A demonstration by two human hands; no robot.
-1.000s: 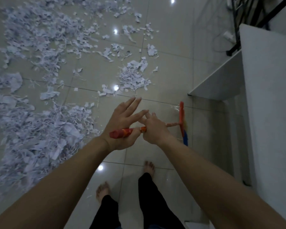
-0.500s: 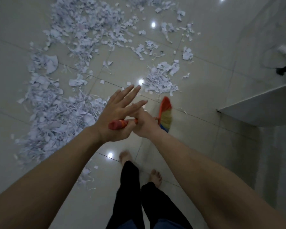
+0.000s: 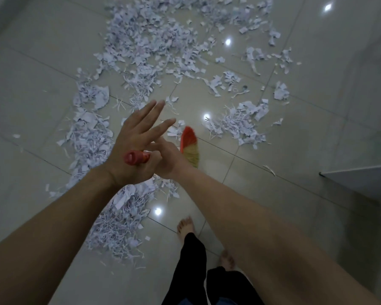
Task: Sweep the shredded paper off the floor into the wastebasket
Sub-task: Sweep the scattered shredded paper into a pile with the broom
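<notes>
Shredded white paper (image 3: 154, 47) covers the tiled floor ahead, with a long drift (image 3: 90, 137) on the left running down to a heap (image 3: 119, 225) near my feet and a smaller clump (image 3: 242, 122) on the right. I hold a broom whose red handle end (image 3: 133, 158) sticks out below my left hand (image 3: 132, 146). That hand's fingers are spread straight while the thumb hooks the handle. My right hand (image 3: 167, 159) grips the handle just below. The broom head (image 3: 189, 148), red with yellow bristles, is down by the floor between the drift and the clump. No wastebasket is in view.
A white furniture edge (image 3: 361, 179) juts in at the right. My bare feet (image 3: 186, 226) and black trousers (image 3: 191, 271) are at the bottom centre. Bare glossy tile (image 3: 306, 150) lies to the right of the paper.
The broom head has swung left, from beside the white furniture toward the paper. The view has shifted right to left, so the left drift now reaches close to my feet.
</notes>
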